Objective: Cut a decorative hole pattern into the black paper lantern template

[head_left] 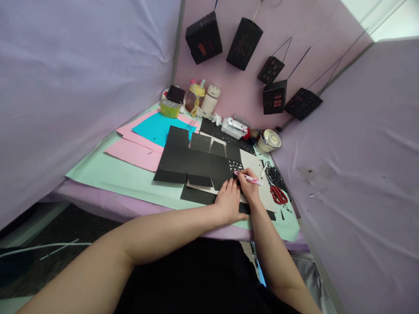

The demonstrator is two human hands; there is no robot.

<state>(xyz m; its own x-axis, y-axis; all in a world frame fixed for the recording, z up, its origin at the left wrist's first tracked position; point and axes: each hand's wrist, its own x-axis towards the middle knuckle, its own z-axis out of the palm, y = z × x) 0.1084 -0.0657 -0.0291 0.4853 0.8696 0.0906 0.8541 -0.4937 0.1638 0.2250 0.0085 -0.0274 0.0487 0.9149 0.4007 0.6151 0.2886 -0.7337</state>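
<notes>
A black card (196,163) with slits and folded flaps along its edges lies on the table. Small triangular holes are cut into its right end, showing white beneath. My left hand (228,201) rests flat on the card's near right corner, fingers stretched out and thumb apart. Closed around a slim pink-and-white craft knife (250,178), my right hand (249,185) is just right of the left fingertips. The knife's tip points left at the card beside the holes; its blade is too small to make out. White paper (262,192) lies under the card's right side.
Red-handled scissors (278,195) lie right, among black scraps (276,176). Blue paper (157,128) and pink paper (134,153) are left. A clear box of pens (234,127), a white bottle (210,101) and a paper cup (269,140) stand behind. Black lanterns (245,43) hang above.
</notes>
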